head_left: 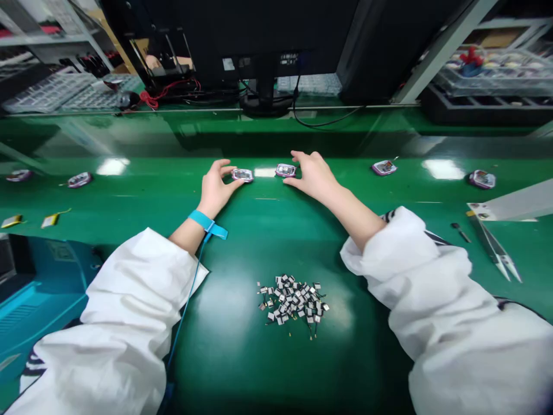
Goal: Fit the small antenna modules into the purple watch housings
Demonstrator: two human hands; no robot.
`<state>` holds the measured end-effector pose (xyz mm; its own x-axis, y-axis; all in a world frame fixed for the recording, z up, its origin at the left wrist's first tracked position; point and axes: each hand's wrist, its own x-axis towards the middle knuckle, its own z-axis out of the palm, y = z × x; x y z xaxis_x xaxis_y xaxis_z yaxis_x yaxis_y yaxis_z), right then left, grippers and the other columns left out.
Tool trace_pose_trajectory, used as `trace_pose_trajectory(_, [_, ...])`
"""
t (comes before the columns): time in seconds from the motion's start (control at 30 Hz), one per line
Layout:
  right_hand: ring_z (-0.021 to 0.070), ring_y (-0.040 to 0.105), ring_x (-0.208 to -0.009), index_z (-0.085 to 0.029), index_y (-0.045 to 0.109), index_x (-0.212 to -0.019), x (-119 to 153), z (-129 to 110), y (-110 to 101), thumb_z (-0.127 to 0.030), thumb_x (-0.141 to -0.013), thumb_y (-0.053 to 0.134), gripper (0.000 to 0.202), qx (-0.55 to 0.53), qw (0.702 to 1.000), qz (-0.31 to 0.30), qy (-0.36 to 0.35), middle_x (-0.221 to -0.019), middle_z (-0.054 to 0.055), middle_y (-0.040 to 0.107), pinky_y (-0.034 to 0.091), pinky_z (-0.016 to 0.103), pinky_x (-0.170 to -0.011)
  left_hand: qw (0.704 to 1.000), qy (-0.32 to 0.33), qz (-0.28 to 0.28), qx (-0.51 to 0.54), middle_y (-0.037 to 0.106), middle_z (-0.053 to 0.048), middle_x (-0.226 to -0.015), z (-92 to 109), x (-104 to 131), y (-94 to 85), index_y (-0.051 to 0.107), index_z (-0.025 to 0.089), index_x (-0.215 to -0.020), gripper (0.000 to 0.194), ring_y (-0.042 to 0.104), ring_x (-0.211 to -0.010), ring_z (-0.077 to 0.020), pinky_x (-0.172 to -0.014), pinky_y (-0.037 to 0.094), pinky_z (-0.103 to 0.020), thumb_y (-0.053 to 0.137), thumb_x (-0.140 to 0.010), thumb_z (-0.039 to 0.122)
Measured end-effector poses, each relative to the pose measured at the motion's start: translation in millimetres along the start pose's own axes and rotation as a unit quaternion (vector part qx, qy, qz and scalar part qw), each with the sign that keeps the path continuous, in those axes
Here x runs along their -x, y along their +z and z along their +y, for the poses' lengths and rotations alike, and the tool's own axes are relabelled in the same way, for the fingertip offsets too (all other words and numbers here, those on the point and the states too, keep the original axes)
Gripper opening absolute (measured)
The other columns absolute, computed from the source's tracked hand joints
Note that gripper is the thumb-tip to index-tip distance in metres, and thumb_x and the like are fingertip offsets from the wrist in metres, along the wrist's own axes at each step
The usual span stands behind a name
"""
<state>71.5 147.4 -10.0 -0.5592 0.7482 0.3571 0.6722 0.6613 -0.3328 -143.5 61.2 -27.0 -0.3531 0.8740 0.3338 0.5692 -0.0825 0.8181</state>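
Over green bench [268, 230], left hand [216, 187], right hand [315, 176], beside purple-rimmed devices [242, 175]

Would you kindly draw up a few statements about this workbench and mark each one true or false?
1. The left hand has a blue strap around its wrist. True.
2. The small parts lie in a pile between the two white sleeves. True.
3. The tweezers lie to the left of the pile. False: they are to its right.
4. The right hand is holding the tweezers. False: it is at a purple-rimmed device.
5. Two small yellow packs lie at the left of the table. True.
6. The tabletop is white. False: it is green.
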Motion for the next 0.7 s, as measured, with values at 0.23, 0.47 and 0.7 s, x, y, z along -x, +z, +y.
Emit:
trace_pose_trajectory(0.23, [0.0296,0.055,-0.092,-0.008,0.050,-0.111,-13,-4,17,-0.023,-0.064,0.068,0.052,-0.029,0.996,-0.008,0.089,-0.094,0.012,0.064,0.045,0.044,-0.076,0.994,0.077,-0.058,-0.046,0.054,-0.011,-0.119,18,14,-11.7,0.044,0.016,-0.119,0.056,0.047,-0.115,-0.0230,-0.102,0.035,-0.041,0.065,-0.068,0.017])
trace_pose_trajectory(0.47, [0.0225,0.059,-0.088,-0.011,0.042,-0.116,59,-28,-28,-0.025,-0.060,0.073,0.066,-0.080,0.992,-0.081,0.045,-0.093,0.005,0.066,0.047,0.035,-0.076,0.791,0.302,-0.532,0.020,0.067,-0.003,-0.096,87,95,-5.4,0.063,0.021,-0.094,0.024,0.060,-0.092,-0.0127,-0.082,0.048,-0.022,0.041,-0.085,0.014])
trace_pose_trajectory(0.7, [0.0213,0.056,-0.094,-0.013,0.040,-0.118,135,-22,-33,-0.024,-0.065,0.070,0.062,-0.099,0.994,-0.035,-0.007,-0.100,0.005,0.065,0.048,0.035,-0.076,0.771,0.353,-0.528,-0.047,0.066,-0.006,-0.095,85,98,-0.8,0.062,0.017,-0.096,0.024,0.059,-0.089,-0.0165,-0.078,0.048,-0.025,0.040,-0.086,0.016])
